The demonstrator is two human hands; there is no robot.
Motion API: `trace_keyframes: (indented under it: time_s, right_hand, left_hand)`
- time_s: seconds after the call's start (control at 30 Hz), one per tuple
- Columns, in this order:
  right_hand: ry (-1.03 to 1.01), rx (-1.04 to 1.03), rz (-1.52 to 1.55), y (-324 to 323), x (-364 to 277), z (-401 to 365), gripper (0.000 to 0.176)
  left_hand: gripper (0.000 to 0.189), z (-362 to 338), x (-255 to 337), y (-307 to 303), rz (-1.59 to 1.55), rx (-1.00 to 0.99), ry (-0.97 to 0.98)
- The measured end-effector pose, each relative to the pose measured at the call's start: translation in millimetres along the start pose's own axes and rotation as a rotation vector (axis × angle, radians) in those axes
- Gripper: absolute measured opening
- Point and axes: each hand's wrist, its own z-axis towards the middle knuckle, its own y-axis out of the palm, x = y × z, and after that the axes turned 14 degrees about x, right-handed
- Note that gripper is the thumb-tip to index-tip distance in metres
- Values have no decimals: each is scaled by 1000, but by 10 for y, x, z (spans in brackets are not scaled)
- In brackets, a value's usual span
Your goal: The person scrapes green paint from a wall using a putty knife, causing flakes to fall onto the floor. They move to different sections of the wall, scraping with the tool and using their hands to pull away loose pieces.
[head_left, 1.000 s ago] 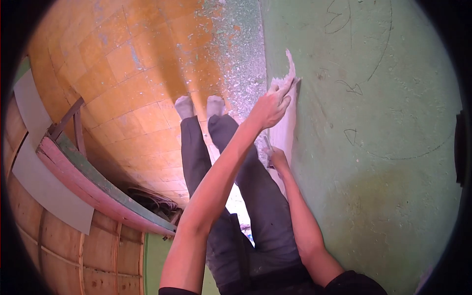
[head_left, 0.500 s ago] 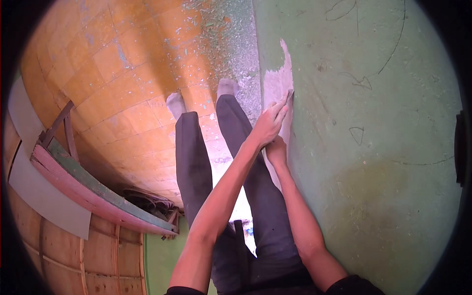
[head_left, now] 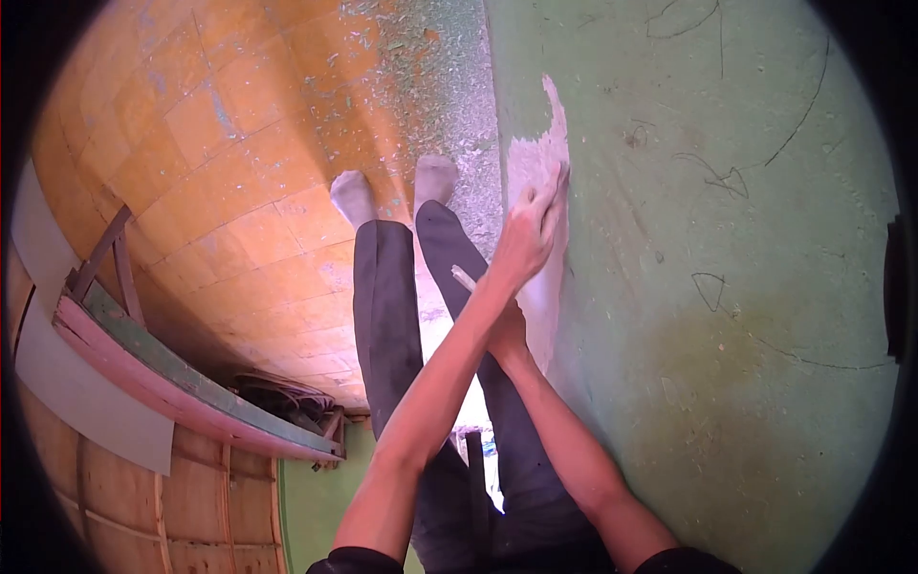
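Observation:
My left hand reaches up to the green wall, its fingers stretched out against a pale bare patch where the paint is gone. No tool shows in it. Lower down, my right hand is closed and partly covered by my left forearm, which crosses over it. A slim pale piece sticks out on the other side of that forearm, apparently from the right hand; its kind cannot be made out. The patch has a ragged upper edge and runs down behind my hands.
Paint flakes litter the orange tiled floor along the wall's foot. My legs and socked feet are beside the wall. At left stands a curved pink and green wooden piece, with a pale panel near it.
My right hand has drawn back from the wall, down and left beneath my left forearm, and the pale piece now shows. My left hand stays on the patch.

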Motion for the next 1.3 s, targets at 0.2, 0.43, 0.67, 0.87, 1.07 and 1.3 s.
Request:
trace_keyframes:
  time_s: [0.2,0.43,0.67,0.87,1.07,1.3]
  right_hand:
    - [1,16,78,30,14,-69,26]
    - [179,-47,-8,-40,-220,12,25]
    - [163,-72,-6,-60,-208,-45,22]
    - [246,-108,-41,-30,-180,-12,24]
    - [181,-83,15,-79,-216,-65,25]
    - [285,-124,-41,-89,-263,-10,19]
  left_hand:
    - [59,20,3,-34,-13,-12,33]
    - [56,606,-32,-87,6,15,126]
    - [57,81,-36,-137,17,-57,73]
    - [54,807,-64,-116,57,-37,129]
    - [48,316,-6,-83,-62,-55,-20]
    - [50,787,57,-199,-92,-257,-337]
